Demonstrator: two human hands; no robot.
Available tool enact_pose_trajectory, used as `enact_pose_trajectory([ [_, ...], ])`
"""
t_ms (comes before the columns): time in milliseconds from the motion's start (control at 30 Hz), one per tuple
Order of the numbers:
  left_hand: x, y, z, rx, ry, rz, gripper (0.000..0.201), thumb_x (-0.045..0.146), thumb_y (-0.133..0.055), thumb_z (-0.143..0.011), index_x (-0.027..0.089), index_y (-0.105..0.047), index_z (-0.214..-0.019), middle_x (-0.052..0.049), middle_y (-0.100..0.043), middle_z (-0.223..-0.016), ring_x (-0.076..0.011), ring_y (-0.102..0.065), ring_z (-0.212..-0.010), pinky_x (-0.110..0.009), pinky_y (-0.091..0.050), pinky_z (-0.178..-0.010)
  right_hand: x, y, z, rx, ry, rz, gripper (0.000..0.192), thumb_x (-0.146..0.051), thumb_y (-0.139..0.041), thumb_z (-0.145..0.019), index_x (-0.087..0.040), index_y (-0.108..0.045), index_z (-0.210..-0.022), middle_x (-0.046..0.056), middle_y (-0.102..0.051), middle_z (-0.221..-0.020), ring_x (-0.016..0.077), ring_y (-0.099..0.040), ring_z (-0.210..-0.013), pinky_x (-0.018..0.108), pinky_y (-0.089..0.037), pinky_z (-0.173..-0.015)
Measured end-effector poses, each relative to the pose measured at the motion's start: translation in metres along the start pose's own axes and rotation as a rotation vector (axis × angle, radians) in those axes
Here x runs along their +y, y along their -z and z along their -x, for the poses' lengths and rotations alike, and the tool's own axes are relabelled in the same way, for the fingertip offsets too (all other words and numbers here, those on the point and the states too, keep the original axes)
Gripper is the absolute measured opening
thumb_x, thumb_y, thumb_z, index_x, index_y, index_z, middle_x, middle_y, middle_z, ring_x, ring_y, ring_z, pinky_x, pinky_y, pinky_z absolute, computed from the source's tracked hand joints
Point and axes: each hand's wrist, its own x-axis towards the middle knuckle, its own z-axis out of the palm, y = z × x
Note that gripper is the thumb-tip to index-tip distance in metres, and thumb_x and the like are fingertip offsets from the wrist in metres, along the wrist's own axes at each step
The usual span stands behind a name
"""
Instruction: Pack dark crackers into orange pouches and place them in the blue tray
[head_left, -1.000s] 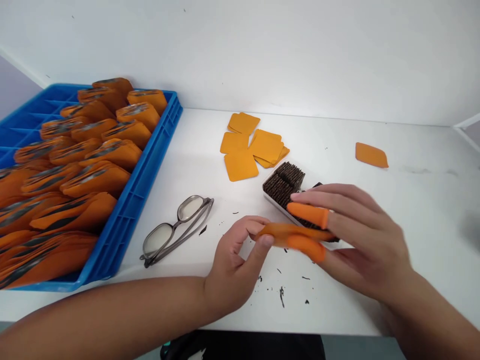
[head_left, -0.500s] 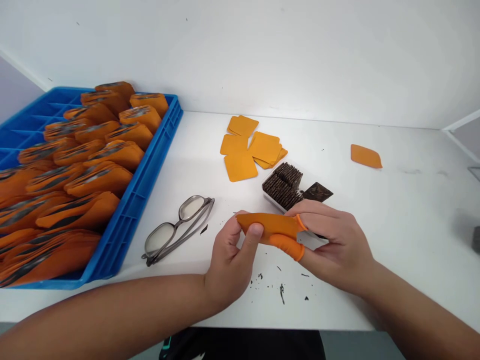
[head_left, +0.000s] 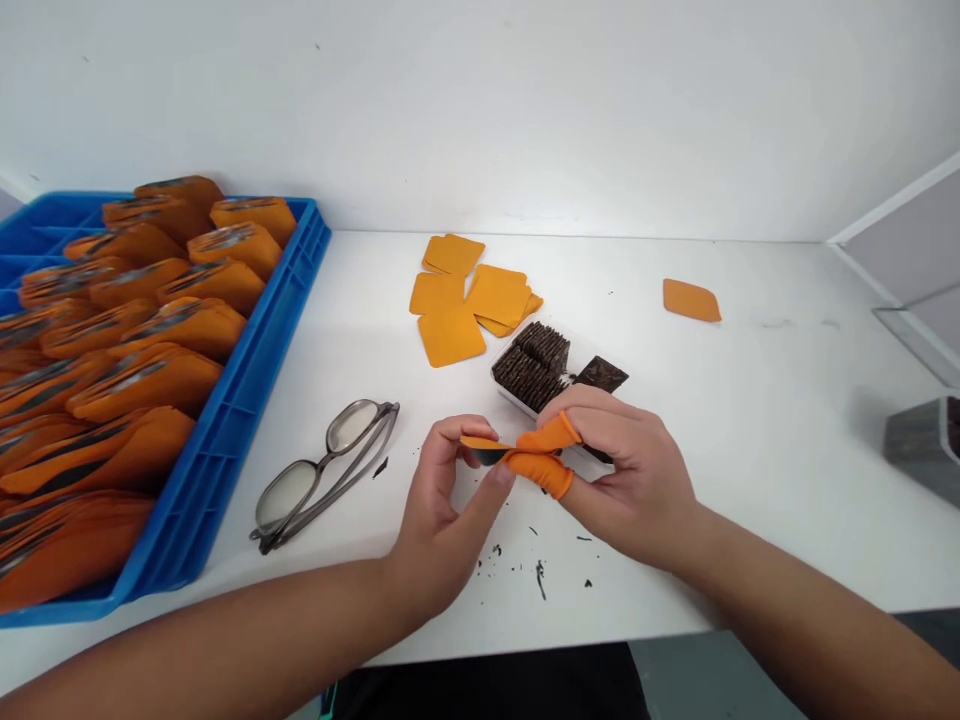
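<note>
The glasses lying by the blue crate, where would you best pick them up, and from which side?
Hedged advice: take the glasses at the bridge between the two lenses, coming straight down from above. They lie flat on the white table with the temples folded, so the thin frame there is bare for a pinch grip and the lenses stay unsmudged. The blue crate crowds their left side, so approach from above or the right.

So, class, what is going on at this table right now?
A person holds a small orange pouch between both hands over the white table. The left hand pinches its left end; the right hand, wearing orange finger cots, grips the other. Just behind lie a clear tray of dark squares and loose orange pouches. Glasses and a blue crate of filled pouches sit left.
</note>
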Motion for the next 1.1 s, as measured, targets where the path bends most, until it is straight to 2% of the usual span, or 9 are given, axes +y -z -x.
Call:
enact_pose_trajectory([
  [133, 0.0, -0.001, 0.002, -0.039, -0.051, 0.003, 0.029, 0.027, -0.065, -0.102, 0.034, -0.055, -0.128, -0.003, -0.054, -0.124, -0.016, -0.054, -0.118, -0.03, -0.047, -0.103, 0.0, -0.008, 0.001, 0.041, -0.004, -0.068, 0.029, -0.032, -0.077, -0.095, -0.017, -0.062, -0.076, 0.0, -0.059, -0.075, 0.0093, -0.047, -0.062, 0.022, -0.041, -0.052],
  [300, -0.006, 0.0, 0.004, -0.061, -0.283, -0.274, 0.086, 0.014, -0.077, -0.086, 0.036, -0.032, -0.155, -0.01, -0.036, -0.156, -0.0234, -0.037, -0.15, -0.039, -0.037, -0.122, 0.001, -0.018, 0.006, 0.052, -0.032, -0.168, 0.043, -0.034, -0.083, -0.091, -0.018, -0.05, -0.068, -0.005, -0.046, -0.068, 0.0061, -0.042, -0.058, 0.018, -0.036, -0.05],
  [400, -0.008, 0.002, 0.002, -0.159, -0.479, -0.319, 0.091, 0.006, -0.079, -0.077, 0.029, -0.037, -0.155, -0.012, -0.038, -0.157, -0.0254, -0.029, -0.158, -0.038, -0.031, -0.13, -0.002, -0.025, 0.013, 0.022, -0.039, -0.189, 0.051, -0.036, -0.086, -0.088, -0.019, -0.043, -0.066, -0.007, -0.044, -0.064, 0.0061, -0.042, -0.059, 0.019, -0.035, -0.051],
  [467, -0.009, 0.003, 0.002, -0.223, -0.507, -0.251, 0.085, 0.003, -0.079, -0.076, 0.027, -0.045, -0.15, -0.011, -0.045, -0.151, -0.0253, -0.037, -0.154, -0.036, -0.039, -0.126, -0.003, -0.03, 0.019, -0.015, -0.016, -0.165, 0.054, -0.041, -0.084, -0.089, -0.019, -0.041, -0.065, -0.006, -0.047, -0.064, 0.0067, -0.042, -0.06, 0.021, -0.035, -0.052],
  [567, -0.01, 0.004, 0.004, -0.271, -0.418, -0.102, 0.078, 0.003, -0.078, -0.076, 0.029, -0.049, -0.144, -0.01, -0.05, -0.142, -0.0231, -0.048, -0.141, -0.031, -0.051, -0.113, -0.003, -0.036, 0.024, -0.027, 0.032, -0.135, 0.057, -0.051, -0.08, -0.092, -0.02, -0.041, -0.064, -0.006, -0.051, -0.064, 0.0069, -0.043, -0.059, 0.022, -0.034, -0.051],
  [700, -0.009, 0.005, 0.007, -0.295, -0.353, -0.096, 0.076, 0.01, -0.079, -0.08, 0.032, -0.049, -0.147, -0.01, -0.049, -0.141, -0.0238, -0.053, -0.131, -0.032, -0.054, -0.106, -0.002, -0.033, 0.019, 0.022, 0.101, -0.105, 0.061, -0.056, -0.074, -0.096, -0.02, -0.037, -0.063, -0.007, -0.042, -0.06, 0.0067, -0.035, -0.056, 0.024, -0.03, -0.05],
  [833, -0.008, 0.004, 0.004, -0.253, -0.333, -0.107, 0.067, 0.035, -0.084, -0.085, 0.032, -0.055, -0.145, -0.012, -0.051, -0.136, -0.0264, -0.055, -0.125, -0.036, -0.055, -0.105, 0.002, -0.026, 0.015, 0.057, 0.156, 0.029, 0.065, -0.058, -0.07, -0.098, -0.021, -0.026, -0.066, -0.007, -0.027, -0.062, 0.0088, -0.025, -0.057, 0.027, -0.024, -0.049],
  [933, -0.005, 0.002, 0.002, -0.187, -0.27, -0.088, 0.072, 0.052, -0.088, -0.08, 0.034, -0.058, -0.143, -0.01, -0.053, -0.132, -0.0257, -0.058, -0.116, -0.034, -0.057, -0.097, 0.003, -0.023, 0.015, 0.063, 0.138, 0.08, 0.064, -0.063, -0.069, -0.096, -0.023, -0.027, -0.068, -0.006, -0.027, -0.066, 0.0103, -0.022, -0.058, 0.029, -0.022, -0.049],
  [1100, 0.004, -0.001, 0.002, -0.134, -0.04, 0.004, 0.07, 0.015, -0.08, -0.079, 0.041, -0.055, -0.139, -0.005, -0.055, -0.125, -0.015, -0.059, -0.094, -0.022, -0.056, -0.076, 0.003, -0.018, 0.012, 0.229, 0.159, 0.161, 0.056, -0.065, -0.075, -0.091, -0.022, -0.042, -0.076, -0.001, -0.043, -0.076, 0.0132, -0.039, -0.067, 0.03, -0.035, -0.057],
])
